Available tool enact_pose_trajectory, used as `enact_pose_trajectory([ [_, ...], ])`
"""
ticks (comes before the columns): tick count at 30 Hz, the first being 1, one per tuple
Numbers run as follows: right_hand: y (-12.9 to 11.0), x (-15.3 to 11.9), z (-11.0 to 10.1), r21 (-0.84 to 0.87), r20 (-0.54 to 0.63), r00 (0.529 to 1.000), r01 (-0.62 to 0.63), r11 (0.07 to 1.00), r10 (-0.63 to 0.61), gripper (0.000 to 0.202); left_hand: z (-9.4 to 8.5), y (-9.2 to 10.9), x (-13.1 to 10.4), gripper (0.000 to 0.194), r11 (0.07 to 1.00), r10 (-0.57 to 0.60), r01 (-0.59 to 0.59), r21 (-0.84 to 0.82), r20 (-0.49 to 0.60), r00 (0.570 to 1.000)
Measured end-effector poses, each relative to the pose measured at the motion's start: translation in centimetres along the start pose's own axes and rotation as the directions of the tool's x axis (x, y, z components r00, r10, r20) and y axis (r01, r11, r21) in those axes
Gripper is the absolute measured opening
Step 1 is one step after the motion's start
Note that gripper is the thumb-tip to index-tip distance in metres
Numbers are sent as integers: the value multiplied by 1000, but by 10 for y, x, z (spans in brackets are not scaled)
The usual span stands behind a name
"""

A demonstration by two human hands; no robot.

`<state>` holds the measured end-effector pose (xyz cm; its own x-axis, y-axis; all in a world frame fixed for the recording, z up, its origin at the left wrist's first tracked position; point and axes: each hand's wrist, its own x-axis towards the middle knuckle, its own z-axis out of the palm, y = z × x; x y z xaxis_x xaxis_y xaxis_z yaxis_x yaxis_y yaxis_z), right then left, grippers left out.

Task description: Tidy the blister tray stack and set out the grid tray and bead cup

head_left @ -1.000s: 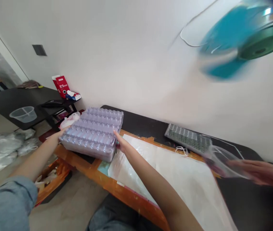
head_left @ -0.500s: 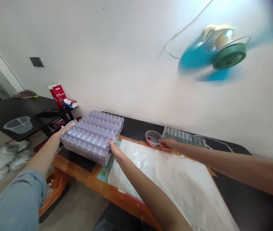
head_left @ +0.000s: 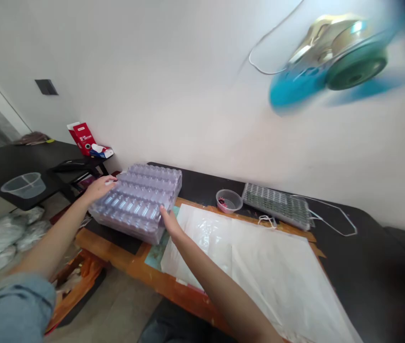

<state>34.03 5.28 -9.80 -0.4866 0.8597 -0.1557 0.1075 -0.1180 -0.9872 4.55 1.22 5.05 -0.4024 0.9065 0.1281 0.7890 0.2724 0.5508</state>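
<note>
We grasp the tray stack (head_left: 139,201) between both hands: our left hand (head_left: 99,187) lies on its far left edge, our right hand (head_left: 170,224) presses its near right corner. The stack rests on the left end of the table (head_left: 202,186), partly on an orange board (head_left: 134,259). Just right lies white paper (head_left: 259,257); beyond it, a small bowl (head_left: 228,200) and a green tray (head_left: 277,205).

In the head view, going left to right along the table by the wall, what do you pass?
Left hand → stack of clear purple trays → right hand → small clear cup → green gridded tray → white wire loop.
</note>
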Motion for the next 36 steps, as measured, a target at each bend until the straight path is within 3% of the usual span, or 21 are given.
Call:
enact_pose_trajectory([
  [1, 3, -6, -4, -24, -4, 1000, 1, 1000, -1, 68, 8, 11, -12, 48, 997, 78, -77, -13, 33, 996],
  [2, 7, -13, -8, -53, -3, 1000, 5, 999, -6, 64, 18, 22, -27, 49, 969, 247, -244, -36, 114, 962],
  [3, 11, -21, -13, -82, 5, 1000, 17, 997, -17, 60, 30, 32, -45, 50, 919, 394, -392, -53, 216, 894],
  [5, 20, -40, -22, -138, 41, 997, 68, 988, -63, 48, 56, 49, -82, 57, 802, 559, -596, -25, 381, 736],
  [6, 24, -50, -27, -166, 65, 993, 106, 980, -97, 42, 68, 55, -98, 64, 758, 596, -652, 29, 377, 709],
  [8, 31, -69, -34, -217, 121, 975, 207, 954, -184, 35, 88, 60, -121, 67, 710, 641, -684, 169, 246, 727],
  [10, 34, -85, -40, -259, 185, 941, 325, 909, -283, 32, 101, 59, -131, 62, 664, 694, -701, 261, 134, 708],
  [16, 31, -103, -42, -348, 335, 827, 555, 756, -453, 28, 118, 56, -126, 54, 537, 834, -742, 402, -120, 538],
  [18, 31, -103, -41, -367, 342, 813, 577, 730, -471, 29, 122, 58, -126, 45, 550, 830, -729, 407, -172, 530],
  [22, 33, -101, -41, -385, 342, 804, 592, 708, -487, 29, 127, 59, -127, 31, 603, 796, -699, 385, -233, 558],
  [26, 36, -101, -42, -390, 353, 798, 600, 699, -488, 28, 128, 54, -127, 30, 607, 792, -707, 362, -213, 571],
  [31, 37, -102, -42, -401, 359, 800, 597, 694, -481, 28, 127, 53, -126, 30, 590, 807, -732, 341, -229, 544],
  [36, 37, -102, -42, -410, 359, 803, 594, 692, -477, 28, 129, 58, -128, 28, 633, 775, -718, 292, -235, 587],
])
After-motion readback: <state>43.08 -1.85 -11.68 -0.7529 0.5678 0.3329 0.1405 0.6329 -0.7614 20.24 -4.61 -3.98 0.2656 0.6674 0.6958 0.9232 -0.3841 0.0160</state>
